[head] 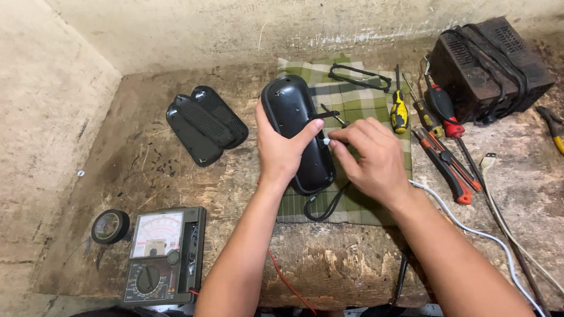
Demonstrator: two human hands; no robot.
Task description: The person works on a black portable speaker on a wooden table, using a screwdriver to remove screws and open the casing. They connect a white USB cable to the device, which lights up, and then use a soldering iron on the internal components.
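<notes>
We note left hand (281, 149) clamped round black oblong speaker shell (296, 132), long axis running away; right hand (370, 155) pinches small white piece (326, 141) just right of shell

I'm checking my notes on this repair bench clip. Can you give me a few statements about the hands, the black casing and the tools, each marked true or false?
1. The left hand grips the black oval casing over the green checked cloth. True.
2. The right hand holds the yellow-handled screwdriver. False: that screwdriver lies on the cloth; the right hand pinches a small white piece at the casing.
3. The analogue multimeter lies near the front edge, left of the left arm. True.
4. The roll of black tape sits on top of the multimeter. False: it lies on the bench beside it, to its left.
5. Two black grille covers lie left of the casing. True.
</notes>
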